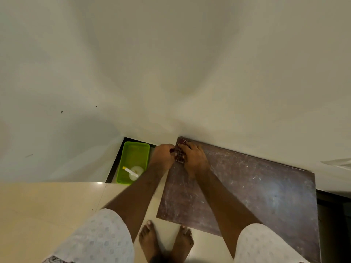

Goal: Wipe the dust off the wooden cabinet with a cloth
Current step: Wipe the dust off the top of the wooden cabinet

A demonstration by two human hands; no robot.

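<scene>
Both hands work at the far left corner of the wooden cabinet (247,186) top, just below centre of the frame, where it meets the wall. The left hand (163,155) and right hand (193,158) each have a closed grip on a small dark red checked cloth (180,151), which is bunched between them and pressed on the corner. Pale dust streaks cover the rest of the top toward the lower right.

Recommended: spread the cloth flat, press evenly, draw straight overlapping strokes from the wall edge toward the body, and keep dust clear of the green tray (133,162) on the floor at the left.
</scene>
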